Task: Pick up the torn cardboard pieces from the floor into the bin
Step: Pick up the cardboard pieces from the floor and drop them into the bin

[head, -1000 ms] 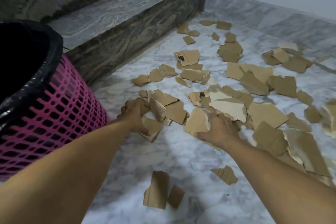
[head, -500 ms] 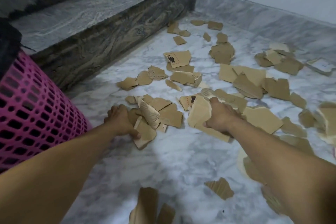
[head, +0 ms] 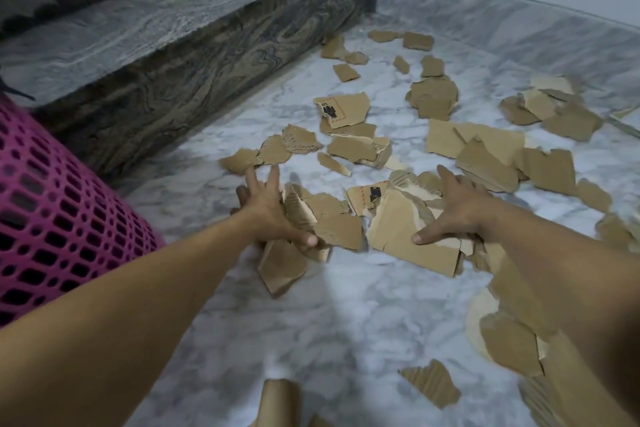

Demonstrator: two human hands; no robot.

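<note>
Several torn brown cardboard pieces lie scattered over the marble floor. My left hand presses on a small heap of pieces, thumb clamped on them and fingers spread. My right hand grips a large flat piece with more pieces bunched under the palm. The two hands face each other across the heap. The pink mesh bin stands at the left edge; only its side shows and its opening is out of view.
A dark stone step runs along the left behind the bin. A grey wall skirting closes the far side. More pieces lie far, right and near my feet.
The view has shifted so less of the bin shows. My left hand's fingers have spread out; my right hand has opened flatter over the large piece, pulling the pieces closer together.
</note>
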